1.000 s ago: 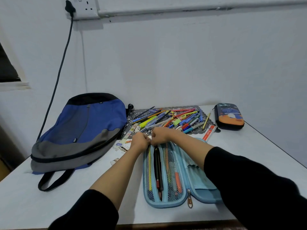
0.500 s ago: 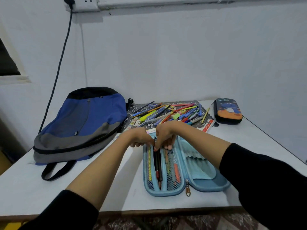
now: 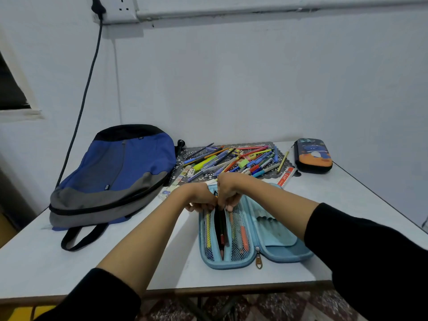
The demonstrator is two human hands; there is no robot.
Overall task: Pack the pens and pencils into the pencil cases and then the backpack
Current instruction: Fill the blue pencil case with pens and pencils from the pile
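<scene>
A light blue pencil case (image 3: 278, 242) lies open in front of me, with several pencils under its mesh pockets. My left hand (image 3: 196, 198) and my right hand (image 3: 228, 191) meet at the far end of its left half, fingers curled. The right pinches the tops of the dark pencils (image 3: 220, 230) standing in the middle slot. The left grips the pocket edge beside them. A loose pile of pens and pencils (image 3: 234, 158) lies on a dark patterned mat behind the hands. The blue and grey backpack (image 3: 115, 177) lies flat to the left, zipped.
A second pencil case (image 3: 312, 156), dark with an orange picture, sits shut at the back right. A white and red ruler (image 3: 286, 177) lies by the mat. A cable (image 3: 81, 107) hangs from the wall socket behind the backpack. The table's front edge (image 3: 208, 291) is near me.
Both hands have come a little toward me, from the case's far rim onto the middle slot. The dark pencils sit deeper in the slot.
</scene>
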